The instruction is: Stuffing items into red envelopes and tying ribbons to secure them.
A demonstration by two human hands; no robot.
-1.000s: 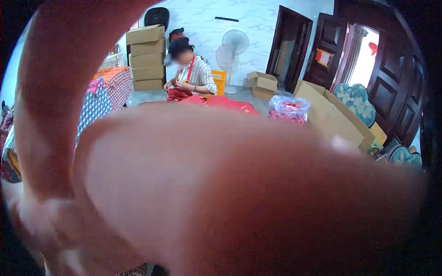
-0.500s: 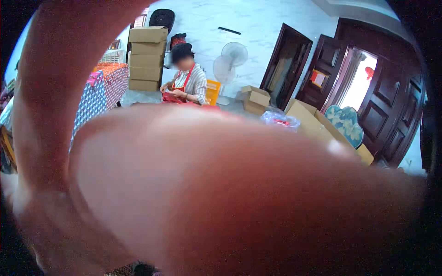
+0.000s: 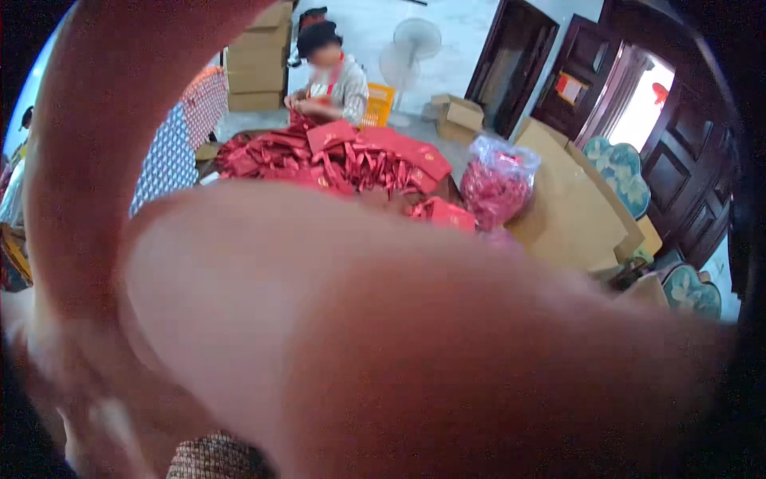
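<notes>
Tipped lower than half a second ago, and so now taking in much of a heap of red bags (image 3: 343, 164), then nearly all hidden; leaving the handwork itself no clearer. Left of the heap, can make out the blurred skin of what looks like the person's own hand (image 3: 319, 319), bent upward in a tall arc, then spread broad in front of the heap, very near the lens and covering its near edge. Cannot tell left from right, one hand from two, how far open, or whether holding anything. Just left of the heap, can see a patterned cloth (image 3: 167, 156); behind it to the left, stacked boxes (image 3: 255, 68). Behind the heap, can see a co-worker (image 3: 353, 92) bent over something red (image 3: 300, 120). Right of the heap, can see a clear plastic bag (image 3: 496, 188) with red contents, then a big open carton (image 3: 570, 191).
</notes>
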